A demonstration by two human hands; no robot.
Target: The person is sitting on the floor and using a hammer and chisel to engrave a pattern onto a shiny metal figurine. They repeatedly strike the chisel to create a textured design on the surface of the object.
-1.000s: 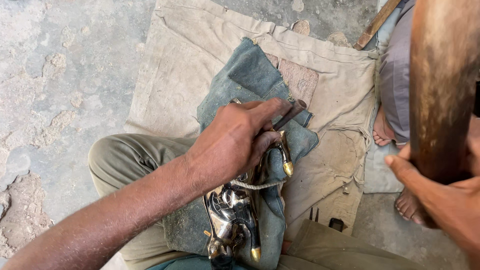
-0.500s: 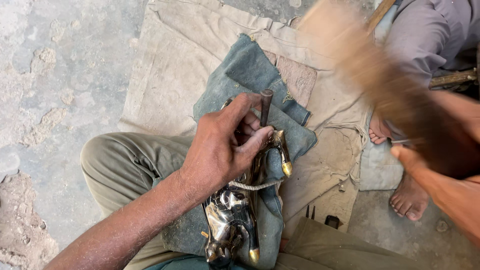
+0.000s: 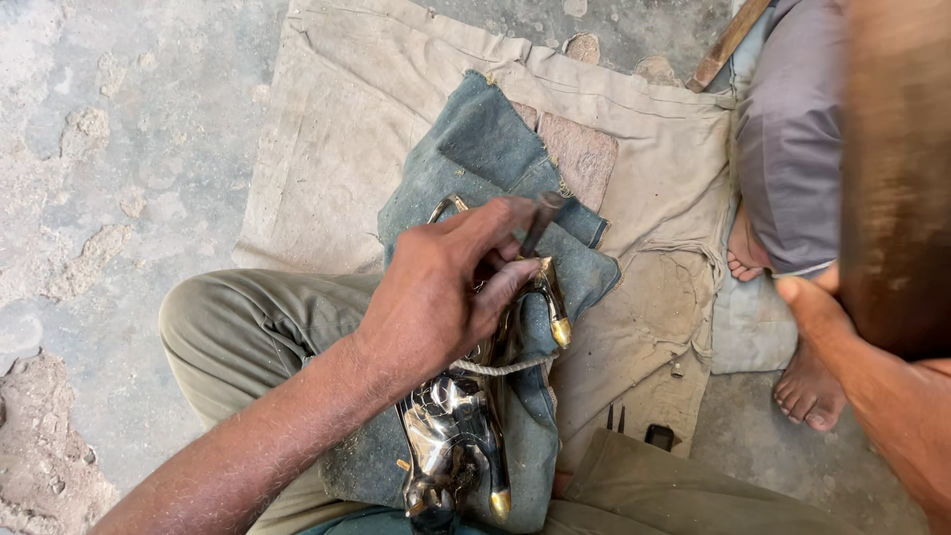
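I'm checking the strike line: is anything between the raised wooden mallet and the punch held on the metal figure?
Nothing visible: the mallet in the right hand is up at right, the punch in the left hand.

We sit on a rough grey concrete floor [image 3: 109,149], pitted and patched with paler, crumbling spots. A worn beige canvas cloth [image 3: 337,129] is spread over it, creased and stained, its far hem folded. A small flat reddish-brown stone slab [image 3: 582,154] lies on the cloth. At the far right edge a brown wooden stick [image 3: 728,45] rests slanted on the ground. Even daylight falls on everything, with only soft shadows.
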